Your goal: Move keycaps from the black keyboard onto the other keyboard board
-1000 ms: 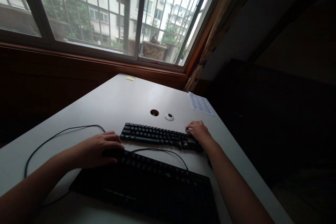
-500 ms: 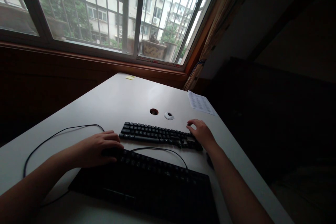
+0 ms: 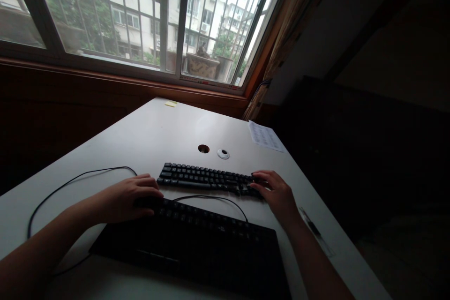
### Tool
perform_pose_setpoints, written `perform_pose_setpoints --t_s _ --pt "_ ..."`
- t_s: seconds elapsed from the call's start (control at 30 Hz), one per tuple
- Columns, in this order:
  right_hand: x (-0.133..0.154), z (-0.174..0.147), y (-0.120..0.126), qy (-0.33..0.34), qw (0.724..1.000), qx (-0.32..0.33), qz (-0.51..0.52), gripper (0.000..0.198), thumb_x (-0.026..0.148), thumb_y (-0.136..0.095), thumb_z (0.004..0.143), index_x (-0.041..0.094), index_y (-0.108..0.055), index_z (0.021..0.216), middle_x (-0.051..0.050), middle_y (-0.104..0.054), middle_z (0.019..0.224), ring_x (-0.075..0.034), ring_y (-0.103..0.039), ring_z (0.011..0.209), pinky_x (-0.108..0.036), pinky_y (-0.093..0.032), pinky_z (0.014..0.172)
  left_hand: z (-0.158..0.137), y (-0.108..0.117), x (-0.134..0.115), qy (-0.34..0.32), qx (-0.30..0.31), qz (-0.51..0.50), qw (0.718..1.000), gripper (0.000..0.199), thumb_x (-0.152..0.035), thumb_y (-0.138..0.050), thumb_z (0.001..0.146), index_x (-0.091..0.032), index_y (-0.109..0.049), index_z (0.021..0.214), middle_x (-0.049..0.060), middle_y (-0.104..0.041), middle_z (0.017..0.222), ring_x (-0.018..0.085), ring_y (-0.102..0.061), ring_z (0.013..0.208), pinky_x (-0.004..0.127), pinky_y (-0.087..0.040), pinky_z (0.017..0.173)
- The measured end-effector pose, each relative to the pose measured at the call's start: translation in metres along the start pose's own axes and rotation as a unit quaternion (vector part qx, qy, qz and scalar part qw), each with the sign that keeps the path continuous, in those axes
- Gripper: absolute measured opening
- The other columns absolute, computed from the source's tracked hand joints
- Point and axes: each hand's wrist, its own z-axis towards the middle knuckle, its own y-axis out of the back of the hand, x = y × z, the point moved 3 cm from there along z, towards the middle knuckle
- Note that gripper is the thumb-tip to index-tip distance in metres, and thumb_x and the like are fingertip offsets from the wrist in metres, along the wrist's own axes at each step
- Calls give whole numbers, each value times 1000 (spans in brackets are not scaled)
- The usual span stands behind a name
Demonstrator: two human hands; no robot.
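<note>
A black keyboard (image 3: 197, 243) with a wide palm rest lies at the front of the desk. My left hand (image 3: 140, 197) grips its far left corner, with fingers bent over the edge and the thumb on the near side. Behind it, black keycaps (image 3: 197, 176) stand in close rows; at their right end the rows are uneven. There my right hand (image 3: 272, 190) pinches down among the caps with thumb and fingertips. A small dark keycap seems to be at the fingertips, partly hidden by them.
A black cable (image 3: 66, 180) loops over the left side of the white desk (image 3: 140, 136). Behind the keycaps are a round cable hole (image 3: 203, 149) and its white cover (image 3: 223, 153). A printed sheet (image 3: 265, 136) lies far right, a slim dark-and-clear object (image 3: 312, 225) near the right edge.
My right hand has lowered toward the right end of the keycap rows, and its fingers now reach in among them. My left hand stays on the keyboard. The slim object at right has come into sight.
</note>
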Motion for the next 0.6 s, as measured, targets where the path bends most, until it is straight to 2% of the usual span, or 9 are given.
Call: perform_pose_setpoints --t_s 0.13,0.3,0.37,0.5,0.6 --pt "10 -11 2 6 1000 6 -9 26 47 -68 96 27 -76 111 -8 -76 115 -28 -73 106 -49 -61 99 1 1 -1 -3 0 -5 1000 33 -23 -73 92 -27 -71 124 8 -71 115 23 -69 102 30 -59 87" --pt "17 -26 4 19 999 13 -29 21 41 -65 98 28 -75 112 -7 -76 114 -28 -73 108 -47 -60 100 0 -1 1 11 20 -3 1000 35 -23 -73 92 -28 -70 127 8 -70 117 24 -68 105 31 -59 90" --pt "21 -32 5 24 999 18 -32 19 40 -66 98 28 -74 111 -7 -76 113 -27 -74 104 -44 -61 96 0 -1 2 8 13 -2 1000 35 -24 -74 92 -28 -70 126 8 -70 117 24 -68 105 31 -59 90" --pt "28 -42 9 13 999 26 -41 20 43 -69 96 28 -72 110 -5 -75 102 -23 -73 83 -38 -64 78 -1 -1 3 -5 0 -4 1000 33 -25 -74 92 -28 -71 125 8 -71 115 23 -69 103 30 -59 88" --pt "33 -47 12 11 998 21 -57 24 47 -70 96 28 -71 111 -5 -73 95 -22 -72 77 -37 -63 73 0 -1 3 -3 4 0 1000 33 -25 -74 93 -28 -71 125 8 -71 115 23 -68 103 29 -59 88"
